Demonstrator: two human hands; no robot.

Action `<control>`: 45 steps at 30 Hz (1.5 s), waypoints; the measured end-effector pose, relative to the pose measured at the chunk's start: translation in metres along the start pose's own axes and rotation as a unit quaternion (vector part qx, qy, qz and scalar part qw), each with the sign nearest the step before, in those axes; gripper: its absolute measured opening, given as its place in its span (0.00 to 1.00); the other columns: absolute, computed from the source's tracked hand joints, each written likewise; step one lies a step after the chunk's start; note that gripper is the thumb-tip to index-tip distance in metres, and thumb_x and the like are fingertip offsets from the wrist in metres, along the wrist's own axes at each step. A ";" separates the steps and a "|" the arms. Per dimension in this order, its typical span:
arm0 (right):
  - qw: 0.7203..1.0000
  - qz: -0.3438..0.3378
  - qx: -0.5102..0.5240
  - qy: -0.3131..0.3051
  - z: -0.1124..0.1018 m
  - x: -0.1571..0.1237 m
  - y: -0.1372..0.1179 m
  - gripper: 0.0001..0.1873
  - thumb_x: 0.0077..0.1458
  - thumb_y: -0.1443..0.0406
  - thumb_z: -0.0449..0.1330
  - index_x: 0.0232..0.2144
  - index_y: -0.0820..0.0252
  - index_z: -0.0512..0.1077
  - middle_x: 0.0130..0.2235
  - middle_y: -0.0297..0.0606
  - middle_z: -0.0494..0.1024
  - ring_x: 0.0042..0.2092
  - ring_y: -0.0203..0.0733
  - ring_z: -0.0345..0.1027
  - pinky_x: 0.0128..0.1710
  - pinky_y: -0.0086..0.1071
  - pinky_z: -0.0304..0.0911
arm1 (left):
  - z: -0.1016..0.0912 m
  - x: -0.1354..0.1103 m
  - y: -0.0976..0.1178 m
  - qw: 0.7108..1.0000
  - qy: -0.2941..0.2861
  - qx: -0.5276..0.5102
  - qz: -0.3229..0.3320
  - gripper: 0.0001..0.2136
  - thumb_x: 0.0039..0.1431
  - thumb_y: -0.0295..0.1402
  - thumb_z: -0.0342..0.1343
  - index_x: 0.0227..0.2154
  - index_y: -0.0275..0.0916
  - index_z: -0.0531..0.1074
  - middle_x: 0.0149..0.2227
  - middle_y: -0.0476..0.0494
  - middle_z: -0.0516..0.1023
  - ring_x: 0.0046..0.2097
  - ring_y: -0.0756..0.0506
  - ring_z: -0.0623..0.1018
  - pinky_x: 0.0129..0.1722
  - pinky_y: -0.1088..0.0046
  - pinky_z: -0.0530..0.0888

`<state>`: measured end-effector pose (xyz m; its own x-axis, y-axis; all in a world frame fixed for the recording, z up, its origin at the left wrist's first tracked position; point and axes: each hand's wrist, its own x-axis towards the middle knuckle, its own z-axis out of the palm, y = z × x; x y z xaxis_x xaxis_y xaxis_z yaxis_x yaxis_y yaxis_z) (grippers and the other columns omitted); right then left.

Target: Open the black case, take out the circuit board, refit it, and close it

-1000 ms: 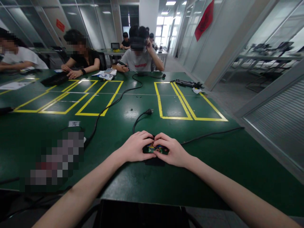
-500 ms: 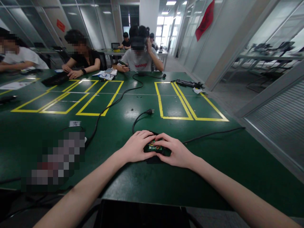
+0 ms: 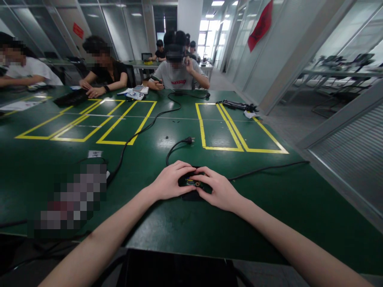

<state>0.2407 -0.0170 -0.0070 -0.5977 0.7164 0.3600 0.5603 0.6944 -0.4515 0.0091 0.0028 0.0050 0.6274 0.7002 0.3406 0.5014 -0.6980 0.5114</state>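
Note:
Both hands meet around a small green circuit board (image 3: 190, 183) with copper-coloured ring-shaped parts and a yellow strip on it. My left hand (image 3: 169, 181) grips the board's left side, its thumb along the near edge. From the right, my right hand (image 3: 218, 187) curls about the other side, with a finger reaching across the top. Under the board lies a flat black piece (image 3: 191, 196), mostly covered by the fingers; I cannot tell whether it is a casing. Just beyond my left hand, a black cord ends in a plug (image 3: 189, 140).
Yellow tape rectangles (image 3: 203, 133) mark the green table (image 3: 155, 235). A black cable (image 3: 269, 166) runs off to the right. At left lie a blurred-out object (image 3: 73, 199) and a numbered tag (image 3: 95, 154). A folded black tripod (image 3: 237, 105) rests far right. Several people sit opposite.
My hands and the board have shifted slightly away from me and to the left. More of the black piece shows on the near side and behind the fingers.

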 end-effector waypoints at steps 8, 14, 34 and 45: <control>1.000 0.012 -0.006 0.016 0.000 0.002 0.002 0.23 0.57 0.69 0.61 0.55 0.55 0.72 0.50 0.45 0.79 0.50 0.49 0.76 0.50 0.44 0.75 | -0.007 -0.001 -0.005 1.000 0.001 0.020 -0.022 0.03 0.61 0.28 0.57 0.35 0.40 0.75 0.41 0.43 0.75 0.46 0.43 0.77 0.46 0.66 0.77; 0.999 0.028 -0.021 0.025 0.002 0.001 0.003 0.23 0.57 0.69 0.60 0.56 0.53 0.71 0.49 0.43 0.80 0.49 0.49 0.75 0.49 0.43 0.75 | -0.008 0.000 -0.008 0.999 -0.007 0.039 -0.031 0.05 0.63 0.28 0.55 0.36 0.40 0.76 0.41 0.44 0.74 0.43 0.45 0.78 0.44 0.70 0.75; 0.995 -0.083 -0.010 -0.054 -0.036 -0.005 0.008 0.08 0.60 0.67 0.56 0.28 0.58 0.72 0.23 0.32 0.75 0.23 0.34 0.65 0.25 0.28 0.54 | -0.031 -0.005 0.001 0.980 -0.101 -0.140 -0.101 0.07 0.58 0.32 0.58 0.29 0.34 0.78 0.24 0.51 0.74 0.26 0.53 0.69 0.26 0.79 0.64; 0.996 -0.012 -0.052 -0.064 -0.029 0.001 0.023 0.06 0.59 0.67 0.59 0.32 0.58 0.77 0.28 0.35 0.80 0.27 0.37 0.72 0.29 0.29 0.60 | -0.025 -0.004 -0.007 0.994 -0.067 -0.028 -0.080 0.06 0.62 0.34 0.61 0.34 0.39 0.81 0.31 0.46 0.79 0.33 0.48 0.75 0.34 0.75 0.70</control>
<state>0.2697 0.0011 0.0066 -0.6766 0.6891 0.2594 0.5974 0.7197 -0.3537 -0.0119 0.0084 0.0204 0.6174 0.7731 0.1456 0.5693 -0.5668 0.5955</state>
